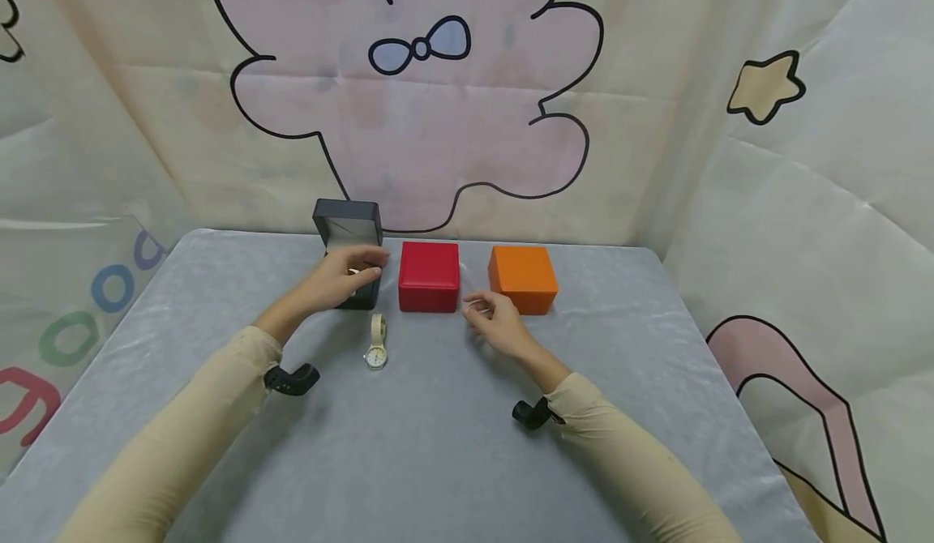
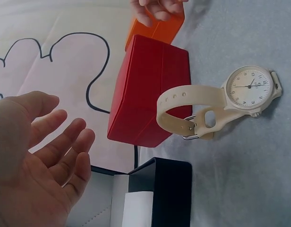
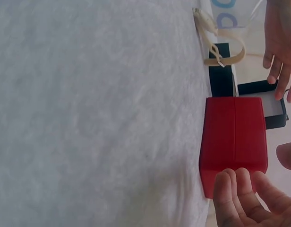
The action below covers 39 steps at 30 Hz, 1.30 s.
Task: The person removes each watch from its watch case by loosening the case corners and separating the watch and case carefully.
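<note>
Watch lies nearward of left fingers, long axis running toward tabletop near edge. Left hand nearer, fingers loosely spread, empty; right hand empty, fingers lightly bent.

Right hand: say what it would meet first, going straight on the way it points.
Likely the smooth red rectangular box: in the head view the right hand points toward it, though depth is unclear.

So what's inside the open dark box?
Something white shows inside the dark box. The left hand covers much of its inside in the head view. Anything underneath is hidden.
</note>
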{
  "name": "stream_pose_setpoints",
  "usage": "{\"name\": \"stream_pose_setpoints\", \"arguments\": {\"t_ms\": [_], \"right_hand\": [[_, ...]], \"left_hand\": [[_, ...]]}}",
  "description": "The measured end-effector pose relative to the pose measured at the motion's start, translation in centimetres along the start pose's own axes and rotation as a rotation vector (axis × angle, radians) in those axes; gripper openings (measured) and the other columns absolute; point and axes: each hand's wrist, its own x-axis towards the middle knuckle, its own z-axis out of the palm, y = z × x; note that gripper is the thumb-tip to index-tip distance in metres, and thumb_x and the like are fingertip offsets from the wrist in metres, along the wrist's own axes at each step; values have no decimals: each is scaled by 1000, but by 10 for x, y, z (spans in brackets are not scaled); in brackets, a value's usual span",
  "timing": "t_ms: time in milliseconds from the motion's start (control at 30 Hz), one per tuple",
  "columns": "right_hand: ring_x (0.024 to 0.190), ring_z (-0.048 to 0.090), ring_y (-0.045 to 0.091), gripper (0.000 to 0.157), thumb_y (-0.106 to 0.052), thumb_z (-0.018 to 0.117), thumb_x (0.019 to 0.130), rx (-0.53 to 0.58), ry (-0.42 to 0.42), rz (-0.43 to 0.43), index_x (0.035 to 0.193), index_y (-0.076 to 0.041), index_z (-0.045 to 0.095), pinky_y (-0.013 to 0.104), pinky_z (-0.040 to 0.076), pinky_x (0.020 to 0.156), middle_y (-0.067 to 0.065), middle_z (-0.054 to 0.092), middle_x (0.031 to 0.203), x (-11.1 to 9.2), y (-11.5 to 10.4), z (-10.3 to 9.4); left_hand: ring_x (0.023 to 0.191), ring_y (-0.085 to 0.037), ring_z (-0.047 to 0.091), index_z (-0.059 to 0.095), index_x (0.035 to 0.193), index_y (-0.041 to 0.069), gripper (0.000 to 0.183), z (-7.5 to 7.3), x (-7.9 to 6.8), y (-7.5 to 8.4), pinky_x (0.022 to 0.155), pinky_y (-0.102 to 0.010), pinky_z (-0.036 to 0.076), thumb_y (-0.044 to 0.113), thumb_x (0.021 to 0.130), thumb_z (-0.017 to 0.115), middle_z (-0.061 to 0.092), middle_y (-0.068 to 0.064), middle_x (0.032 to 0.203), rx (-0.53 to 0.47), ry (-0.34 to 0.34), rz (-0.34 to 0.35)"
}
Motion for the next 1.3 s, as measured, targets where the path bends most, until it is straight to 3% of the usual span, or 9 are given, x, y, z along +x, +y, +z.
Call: {"name": "stream_pose_setpoints", "arguments": {"t_ms": [67,400,700,1067,1300], "right_hand": [[84,68,45,33,-8,61,98,-8,13,14,126,9,62,35,61,71,27,68,105,3,7,-1],[97,71,40,38,-8,61,98,-28,26,58,134,6,56,30,60,72,26,66,117,10,9,-1],[121,63,36,62,-17,67,96,-20,5,128,151,-2,43,44,53,103,23,58,138,21,8,4],[122,55,31,76,-16,74,90,-60,11,131,155,-6,37,43,50,104,19,55,140,38,15,13],[116,55,29,95,-14,78,88,-20,-51,89,162,-6,18,40,49,102,16,53,140,48,15,22]], "left_hand": [[118,-35,62,58,138,3,38,1,3,1,100,-53,52,12,102,56,64,-21,133,8,-2,-4],[122,-36,60,56,141,3,42,5,19,3,103,-54,50,11,100,57,60,-23,140,36,-41,-37],[137,-43,47,46,150,8,60,7,30,-1,107,-57,45,17,95,67,47,-23,152,56,-97,-61],[141,-44,42,39,155,11,73,16,44,-8,106,-57,46,22,91,72,39,-19,158,63,-139,-59],[154,-43,19,23,162,12,95,21,54,-8,117,-67,28,33,86,77,13,-17,170,130,-189,-91]]}}
